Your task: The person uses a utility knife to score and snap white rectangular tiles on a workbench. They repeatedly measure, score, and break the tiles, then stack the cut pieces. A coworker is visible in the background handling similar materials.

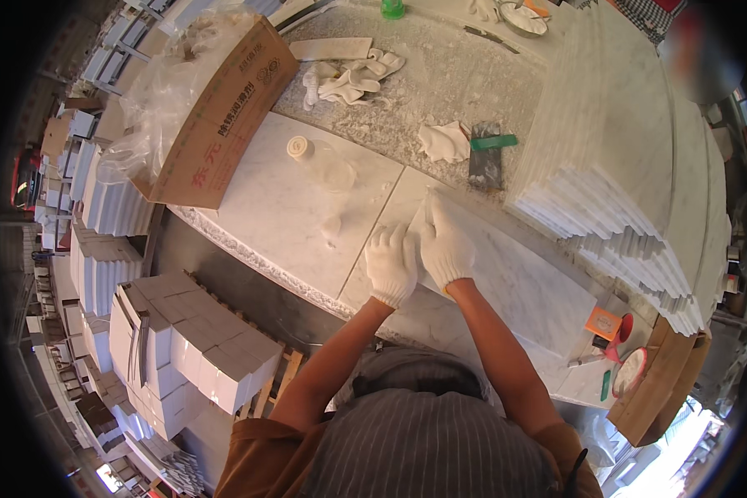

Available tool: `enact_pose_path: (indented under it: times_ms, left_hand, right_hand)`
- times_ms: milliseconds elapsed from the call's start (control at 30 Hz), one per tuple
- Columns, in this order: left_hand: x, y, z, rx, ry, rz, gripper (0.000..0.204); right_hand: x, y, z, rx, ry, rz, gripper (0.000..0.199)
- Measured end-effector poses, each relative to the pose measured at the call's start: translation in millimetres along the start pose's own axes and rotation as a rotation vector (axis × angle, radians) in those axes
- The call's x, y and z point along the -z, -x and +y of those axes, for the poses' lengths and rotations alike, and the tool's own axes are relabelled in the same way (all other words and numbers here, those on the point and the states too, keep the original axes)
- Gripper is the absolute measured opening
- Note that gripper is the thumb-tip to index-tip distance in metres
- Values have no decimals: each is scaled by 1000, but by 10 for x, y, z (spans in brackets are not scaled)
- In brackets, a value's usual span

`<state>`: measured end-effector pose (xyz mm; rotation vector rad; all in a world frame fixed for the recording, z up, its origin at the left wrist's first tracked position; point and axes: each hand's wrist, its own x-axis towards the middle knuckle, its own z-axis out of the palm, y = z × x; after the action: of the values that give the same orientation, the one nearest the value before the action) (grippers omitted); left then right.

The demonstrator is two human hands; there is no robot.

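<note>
Both my hands wear white knit work gloves and are over a pale grey-veined marble slab (515, 286) lying on the bench in front of me. My left hand (393, 264) rests near the slab's left end, its fingers laid out and slightly apart. Just right of it, my right hand (446, 249) points away from me, fingers pressed together around something too small to make out. A clear plastic bottle with a white cap (300, 148) stands to the left on another marble slab (261, 187). A small white lump (331, 228) lies between the bottle and my left hand.
An open cardboard box (224, 116) with plastic film stands far left. White gloves (353, 79), a crumpled cloth (445, 142) and a dark block (485, 170) lie on the dusty bench. Stacked marble slabs (606, 207) rise right; an orange box (603, 323) sits near right.
</note>
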<state>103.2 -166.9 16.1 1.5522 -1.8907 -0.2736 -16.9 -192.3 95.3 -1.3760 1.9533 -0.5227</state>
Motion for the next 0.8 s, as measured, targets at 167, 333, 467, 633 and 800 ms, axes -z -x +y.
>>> enact_pose_path:
  times_ms: [167, 333, 467, 633, 800]
  left_hand:
    - [-22, 18, -16, -37, -10, -5, 29]
    - [15, 14, -10, -16, 0, 17, 29]
    - [21, -5, 22, -12, 12, 18, 28]
    - [30, -6, 23, -15, 3, 7, 27]
    - [36, -2, 29, -53, -30, 35, 28]
  right_hand:
    - [-306, -204, 337, 302, 2, 262, 49]
    - [-67, -25, 460, 139, -127, 180, 44]
    - [-79, 12, 296, 93, -27, 183, 45]
    - [-130, -92, 342, 116, -5, 220, 43]
    - [-119, -4, 456, 123, 6, 253, 43]
